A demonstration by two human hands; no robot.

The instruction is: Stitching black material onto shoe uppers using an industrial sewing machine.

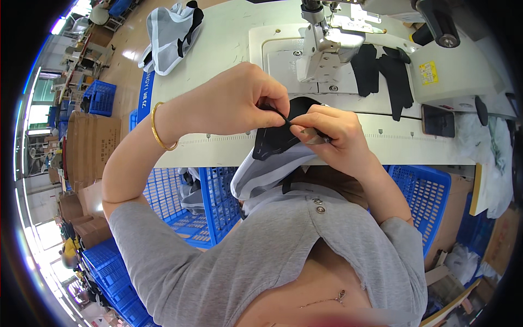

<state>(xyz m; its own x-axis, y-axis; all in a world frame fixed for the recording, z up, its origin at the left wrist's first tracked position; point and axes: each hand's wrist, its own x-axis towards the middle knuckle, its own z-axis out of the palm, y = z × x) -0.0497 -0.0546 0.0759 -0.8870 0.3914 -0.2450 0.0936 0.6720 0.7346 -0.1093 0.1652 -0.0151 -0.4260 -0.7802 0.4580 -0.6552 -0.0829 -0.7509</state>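
Note:
My left hand [245,101] is closed, thumb and forefinger pinching the edge of a black strip on a fabric piece [275,143]. Right beside it, my right hand [338,133] pinches the same edge, and the fingertips of both hands almost meet. Tucked in the right hand is a small tool with a metal blade and dark end, thread snips [310,136] by its look, partly hidden by the fingers. The white and grey mesh part [261,175] of the fabric hangs over the table's front edge toward my lap.
A sewing machine [327,49] stands just beyond my hands. Black fabric strips [393,82] and a phone [437,121] lie to the right. A white mesh piece [168,41] lies far left. Blue baskets [218,201] stand below the table's edge [190,155].

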